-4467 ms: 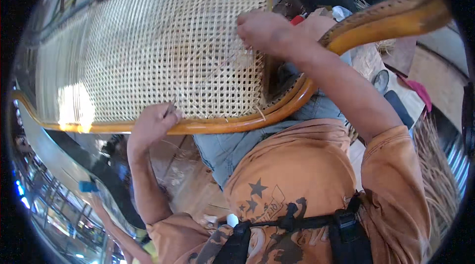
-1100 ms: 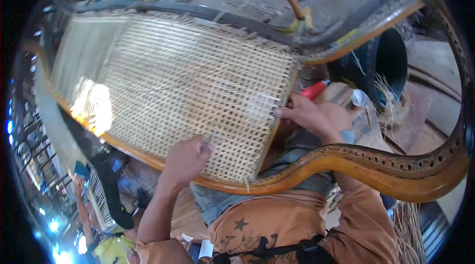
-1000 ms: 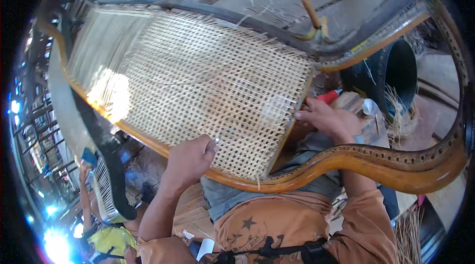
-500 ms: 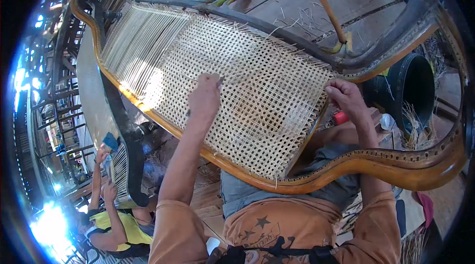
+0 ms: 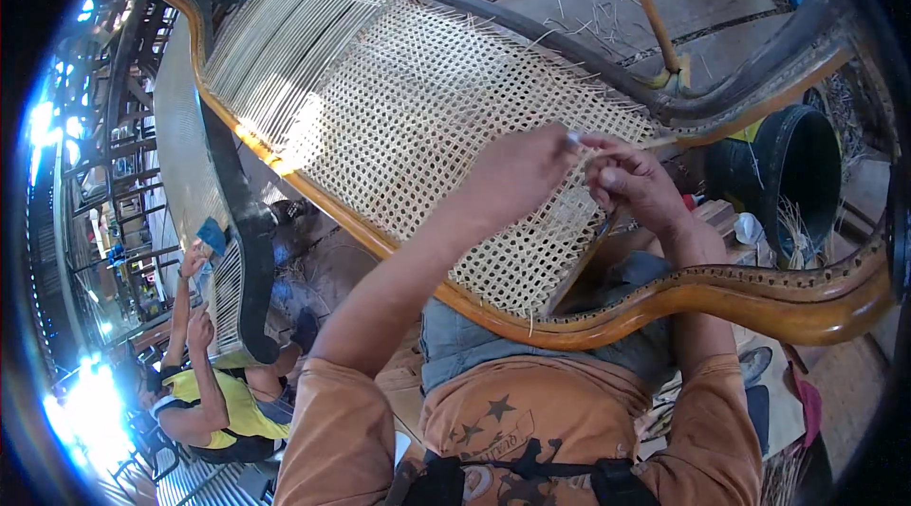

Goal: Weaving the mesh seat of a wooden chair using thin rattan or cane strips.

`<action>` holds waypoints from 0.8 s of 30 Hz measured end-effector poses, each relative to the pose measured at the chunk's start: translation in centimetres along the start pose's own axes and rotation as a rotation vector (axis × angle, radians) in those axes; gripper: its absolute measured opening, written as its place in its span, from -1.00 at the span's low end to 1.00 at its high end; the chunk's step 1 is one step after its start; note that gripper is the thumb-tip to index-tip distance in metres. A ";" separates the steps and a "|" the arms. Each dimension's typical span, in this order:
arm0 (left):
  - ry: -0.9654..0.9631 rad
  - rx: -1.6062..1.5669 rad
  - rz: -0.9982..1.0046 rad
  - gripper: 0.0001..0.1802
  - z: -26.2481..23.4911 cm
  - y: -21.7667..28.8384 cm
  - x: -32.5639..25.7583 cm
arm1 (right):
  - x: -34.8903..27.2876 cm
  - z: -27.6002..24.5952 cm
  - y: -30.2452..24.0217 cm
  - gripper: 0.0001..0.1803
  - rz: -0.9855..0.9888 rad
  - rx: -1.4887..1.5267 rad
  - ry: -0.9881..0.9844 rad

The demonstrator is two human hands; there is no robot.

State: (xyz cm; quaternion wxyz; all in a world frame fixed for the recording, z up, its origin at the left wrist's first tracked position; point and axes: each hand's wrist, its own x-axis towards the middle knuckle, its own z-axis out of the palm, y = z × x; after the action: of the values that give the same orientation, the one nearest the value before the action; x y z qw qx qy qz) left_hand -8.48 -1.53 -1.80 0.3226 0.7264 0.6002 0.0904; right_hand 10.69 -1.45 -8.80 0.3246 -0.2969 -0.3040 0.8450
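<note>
A pale woven cane panel (image 5: 408, 127) with open holes stretches across a curved, glossy wooden furniture frame (image 5: 493, 324) over my lap. Toward its far left the cane runs as parallel strands (image 5: 285, 36) without the cross weave. Over the panel's right part my left hand (image 5: 531, 165) is closed, with a small greyish tip showing by its fingers; what it grips is mostly hidden. Just right of it, at the panel's right edge, my right hand (image 5: 634, 188) is closed in a pinch. The fingers of both hands nearly meet, and whatever lies between them is too small to make out.
A dark bucket (image 5: 807, 165) lies on its side at the right, with cane scraps beside it. Wooden legs (image 5: 645, 8) rise beyond the panel. At the lower left another person in a yellow top (image 5: 223, 402) works on a second caned piece, holding a blue cloth (image 5: 213, 236).
My left hand has swung right across the panel to meet my right hand. My right hand has shifted slightly left and down. The view has moved a little.
</note>
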 end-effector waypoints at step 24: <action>-0.216 -0.308 -0.115 -0.61 1.3 -1.4 -3.6 | -2.7 -1.6 1.2 -0.80 0.043 0.050 0.016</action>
State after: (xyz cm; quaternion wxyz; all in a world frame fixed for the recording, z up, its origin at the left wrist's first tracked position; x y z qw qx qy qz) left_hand -9.89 -5.22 -2.74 0.4972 0.6382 0.5817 0.0841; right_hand 13.01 -3.69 -9.82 0.3161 -0.3020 -0.2739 0.8566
